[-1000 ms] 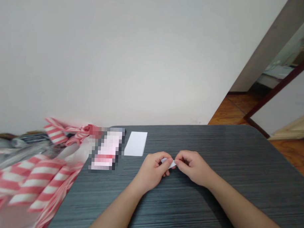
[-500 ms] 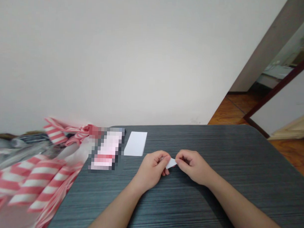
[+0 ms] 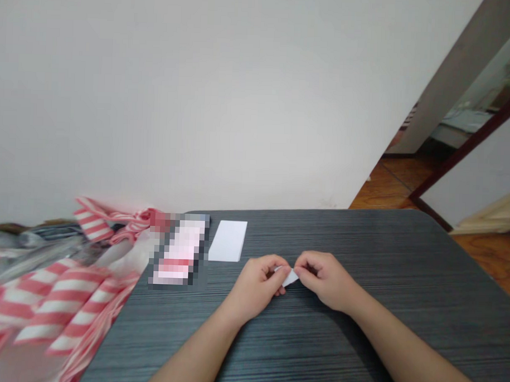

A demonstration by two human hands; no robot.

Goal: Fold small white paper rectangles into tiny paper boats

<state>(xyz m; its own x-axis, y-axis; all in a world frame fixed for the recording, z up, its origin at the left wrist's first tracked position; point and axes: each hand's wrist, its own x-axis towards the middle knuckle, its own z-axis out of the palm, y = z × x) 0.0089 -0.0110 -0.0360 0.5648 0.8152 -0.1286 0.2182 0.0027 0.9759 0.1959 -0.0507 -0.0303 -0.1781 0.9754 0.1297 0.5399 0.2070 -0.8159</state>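
A: Where's the white paper piece [image 3: 291, 277]?
B: Over the bench [image 3: 358, 350], pinched between left hand [image 3: 255, 283] and right hand [image 3: 327, 280]. Both grips narrow, holding it. Long axis runs hand to hand; neither clearly nearer.

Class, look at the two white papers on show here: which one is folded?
The small piece pinched between the left hand and right hand; the other is a larger flat sheet lying on the table.

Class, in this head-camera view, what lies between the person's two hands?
In the head view, a small folded piece of white paper lies between the left hand and the right hand, pinched by both.
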